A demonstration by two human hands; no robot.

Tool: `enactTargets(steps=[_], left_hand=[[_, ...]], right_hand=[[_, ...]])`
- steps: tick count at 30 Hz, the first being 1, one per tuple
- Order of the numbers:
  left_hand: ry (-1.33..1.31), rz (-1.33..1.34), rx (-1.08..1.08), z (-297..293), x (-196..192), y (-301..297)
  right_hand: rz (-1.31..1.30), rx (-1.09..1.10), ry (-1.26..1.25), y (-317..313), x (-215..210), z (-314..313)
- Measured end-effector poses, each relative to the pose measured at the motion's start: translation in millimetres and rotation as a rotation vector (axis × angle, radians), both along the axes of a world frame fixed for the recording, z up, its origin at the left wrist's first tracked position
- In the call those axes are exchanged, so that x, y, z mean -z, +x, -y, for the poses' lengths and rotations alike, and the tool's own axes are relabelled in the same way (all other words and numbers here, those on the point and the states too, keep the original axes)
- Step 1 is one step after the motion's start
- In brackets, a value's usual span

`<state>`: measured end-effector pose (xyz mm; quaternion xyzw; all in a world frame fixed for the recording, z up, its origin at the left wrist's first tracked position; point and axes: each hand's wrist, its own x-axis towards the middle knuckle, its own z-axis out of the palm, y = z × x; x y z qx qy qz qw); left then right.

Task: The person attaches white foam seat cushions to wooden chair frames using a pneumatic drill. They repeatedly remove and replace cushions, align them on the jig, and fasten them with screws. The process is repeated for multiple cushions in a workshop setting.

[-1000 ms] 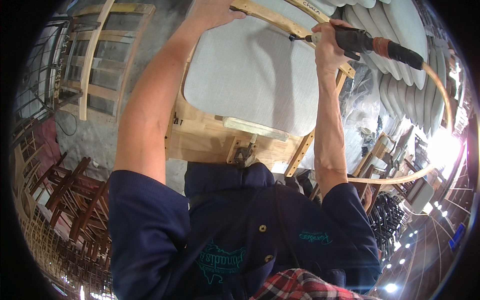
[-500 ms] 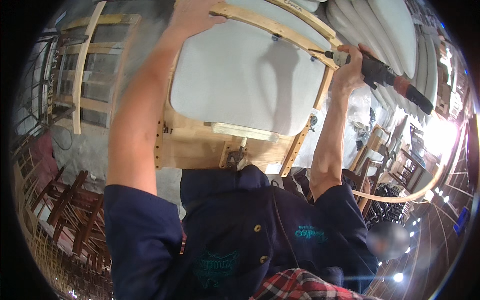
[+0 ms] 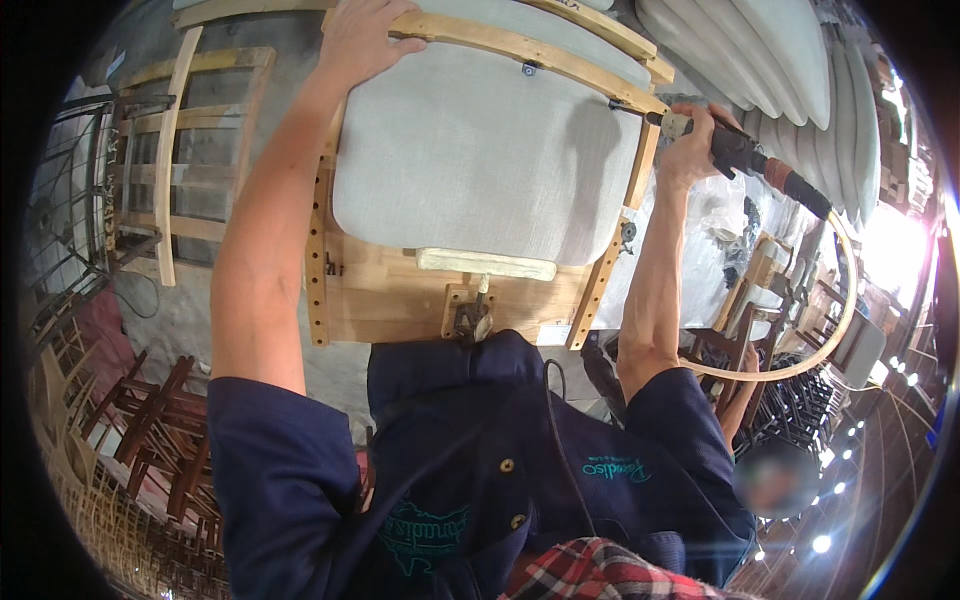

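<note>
A pale grey padded seat (image 3: 470,170) lies on a wooden board jig (image 3: 390,290). A curved wooden bar (image 3: 500,38) runs across its far part. My left hand (image 3: 362,45) grips the bar's left end, thumb on one side and fingers over the other. My right hand (image 3: 690,148) is closed around a black pneumatic screwdriver (image 3: 740,150), its tip pointing left at the bar's right end, by a small dark fitting (image 3: 620,105). Whether the tip touches a screw is too small to tell. Another small dark fitting (image 3: 529,69) sits midway along the bar.
A clamp (image 3: 470,315) with a padded bar (image 3: 486,264) stands at the jig's near edge. The air hose (image 3: 848,300) loops down at right. Stacked grey cushions (image 3: 730,50) stand far right. Wooden frames (image 3: 200,150) and dark chair frames (image 3: 165,430) lie left. Another person works lower right.
The screwdriver and my right hand have shifted slightly left and down in view, still at the bar's right end. My left hand keeps its hold. The whole view has moved a little.
</note>
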<state>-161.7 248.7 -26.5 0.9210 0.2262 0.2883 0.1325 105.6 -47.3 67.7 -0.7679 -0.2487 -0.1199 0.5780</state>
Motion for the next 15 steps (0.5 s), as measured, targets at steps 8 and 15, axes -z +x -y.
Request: enactTargets(steps=[8, 15], left_hand=[[0.002, -0.009, 0.017, -0.1, 1.0, 0.3], [0.036, 0.002, 0.016, -1.7, 3.8, 0.1]], right_hand=[[0.008, -0.037, 0.009, 9.9, 9.2, 4.7], [0.164, -0.125, -0.150, 17.1, 13.5, 9.2]])
